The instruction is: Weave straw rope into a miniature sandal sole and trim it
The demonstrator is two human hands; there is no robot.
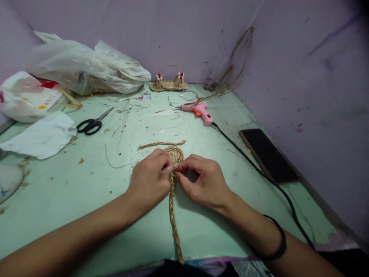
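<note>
A coiled mat of braided straw (174, 153) lies on the pale green table, partly covered by both hands. Its loose braid (173, 215) runs down toward the table's front edge. My left hand (152, 175) is closed on the coil's left side, where the braid leaves it. From the right, my right hand (203, 179) pinches with thumb and forefinger at the coil's lower edge by the braid. What exactly lies between those fingertips is too small to make out. A short piece of braid (162, 144) rests just beyond the coil.
A pink glue gun (198, 111) with a black cord (253, 165) lies beyond my right hand, near a phone (268, 154). Black-handled scissors (93, 123) and white paper (43, 134) lie left. Plastic bags (86, 65) and straw slippers (168, 85) stand by the wall.
</note>
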